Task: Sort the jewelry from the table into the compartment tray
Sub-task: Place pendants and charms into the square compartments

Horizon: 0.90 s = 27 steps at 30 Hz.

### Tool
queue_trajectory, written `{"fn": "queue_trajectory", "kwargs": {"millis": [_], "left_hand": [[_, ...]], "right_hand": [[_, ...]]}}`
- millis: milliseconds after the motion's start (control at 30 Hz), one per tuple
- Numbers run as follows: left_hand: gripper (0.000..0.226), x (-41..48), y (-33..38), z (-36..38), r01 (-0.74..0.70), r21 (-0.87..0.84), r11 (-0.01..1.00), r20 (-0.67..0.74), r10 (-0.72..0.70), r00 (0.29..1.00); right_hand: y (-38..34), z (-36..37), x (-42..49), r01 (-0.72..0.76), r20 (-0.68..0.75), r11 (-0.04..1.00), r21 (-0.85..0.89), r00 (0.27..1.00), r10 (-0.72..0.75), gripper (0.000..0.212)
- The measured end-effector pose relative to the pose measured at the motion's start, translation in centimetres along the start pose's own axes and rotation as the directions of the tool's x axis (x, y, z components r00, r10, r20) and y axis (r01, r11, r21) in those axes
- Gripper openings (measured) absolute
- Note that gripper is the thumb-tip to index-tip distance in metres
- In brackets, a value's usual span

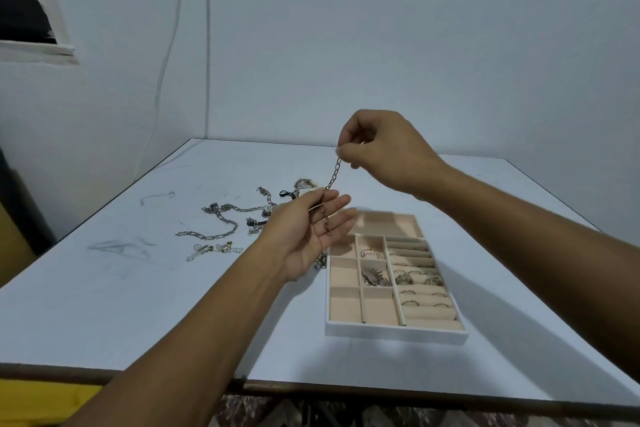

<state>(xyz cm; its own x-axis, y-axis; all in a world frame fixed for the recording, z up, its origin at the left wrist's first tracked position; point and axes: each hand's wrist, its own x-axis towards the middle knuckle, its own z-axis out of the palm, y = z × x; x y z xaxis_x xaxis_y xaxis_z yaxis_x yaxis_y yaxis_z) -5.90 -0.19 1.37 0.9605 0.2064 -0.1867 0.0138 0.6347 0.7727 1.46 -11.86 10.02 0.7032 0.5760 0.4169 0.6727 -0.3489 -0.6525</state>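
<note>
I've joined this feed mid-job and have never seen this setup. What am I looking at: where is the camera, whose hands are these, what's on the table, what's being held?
There is no machine here: a person works with two bare hands. The single picture comes from a camera worn on their head, looking forward and down. The right hand pinches the top end of a thin chain, which hangs down onto the open left hand. On the white table, loose chains lie to the left. To the right sits the compartment tray, with rings in its roll slots and a few pieces in its small boxes.
</note>
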Motion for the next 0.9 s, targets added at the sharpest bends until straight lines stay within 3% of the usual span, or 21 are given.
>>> {"fn": "queue_trajectory", "kwargs": {"millis": [133,267,533,667,900], "left_hand": [[0.022,0.3,-0.1,-0.1,0.005,-0.057,0.998,-0.004,-0.005,1.000],[0.022,0.4,-0.3,-0.1,-0.004,-0.095,0.995,-0.008,0.003,1.000],[0.020,0.0,-0.9,-0.1,-0.005,-0.100,0.995,-0.035,0.001,0.999],[0.020,-0.6,-1.2,-0.2,0.011,-0.043,0.999,-0.022,-0.012,1.000],[0.024,-1.3,-1.6,-0.2,0.075,0.104,0.992,0.040,-0.080,0.996]], "right_hand": [[0.9,0.2,-1.5,-0.002,0.054,1.000,-0.001,0.999,0.002,0.008],[1.4,0.2,-2.8,-0.016,0.180,0.993,-0.117,0.983,0.037,0.022],[2.1,1.1,-6.4,0.049,0.307,0.966,-0.254,0.951,0.033,0.016],[2.6,1.5,-7.5,0.058,0.287,0.957,-0.284,0.957,0.027,0.014],[2.1,1.1,-7.4,-0.015,0.256,0.989,-0.145,0.965,0.052,0.010]]}}
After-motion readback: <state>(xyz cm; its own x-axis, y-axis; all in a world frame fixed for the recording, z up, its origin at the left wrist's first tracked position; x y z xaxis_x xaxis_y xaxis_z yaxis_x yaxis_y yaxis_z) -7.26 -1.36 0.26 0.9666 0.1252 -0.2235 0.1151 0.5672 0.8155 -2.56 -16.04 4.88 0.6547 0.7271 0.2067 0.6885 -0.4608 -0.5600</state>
